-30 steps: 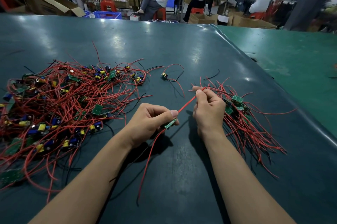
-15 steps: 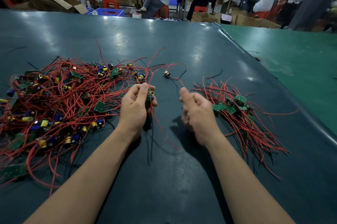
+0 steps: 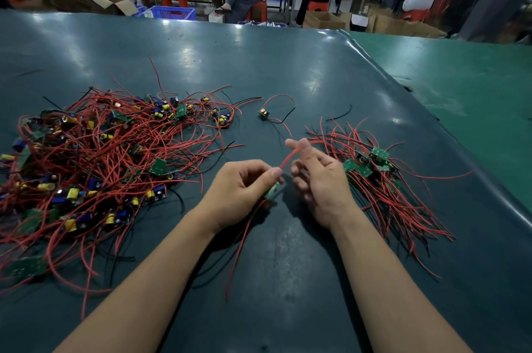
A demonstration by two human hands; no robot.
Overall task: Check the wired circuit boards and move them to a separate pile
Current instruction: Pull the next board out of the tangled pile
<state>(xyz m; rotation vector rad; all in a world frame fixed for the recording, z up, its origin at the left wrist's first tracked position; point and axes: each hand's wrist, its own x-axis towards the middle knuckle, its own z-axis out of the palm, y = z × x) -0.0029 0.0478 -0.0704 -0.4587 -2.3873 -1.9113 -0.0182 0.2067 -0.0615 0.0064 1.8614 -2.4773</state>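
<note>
Head view: the small green circuit board (image 3: 272,191) sits pinched in your left hand (image 3: 240,194), between thumb and curled fingers, low over the desk (image 3: 288,70) and just in front of you. Its long axis is really its wires: one red lead (image 3: 289,157) runs up and to the right from the board to your right hand (image 3: 322,183), crossing that hand's raised fingers (image 3: 296,145), while another red lead (image 3: 240,246) trails down toward you and lies on the desk. So the board is to the left of and below the right grip, joined to it by the taut-looking lead.

Your right hand is loosely spread, fingers relaxed; the lead lies against them, and I cannot tell whether any finger actually pinches it. The left grip is clamped on the board.

The checked pile (image 3: 383,180) lies just beyond your right hand, touching nothing you hold, its wires fanned toward you and to the right. That makes the right hand the nearer one for the drop, I'd judge; the move runs rightward along the lead's own line.

The board shows only a sliver of green, blurred, with most of it hidden by your thumb. The big unchecked tangle (image 3: 100,165) lies well to your left, and a lone stray part (image 3: 263,114) sits between the piles, further back.
</note>
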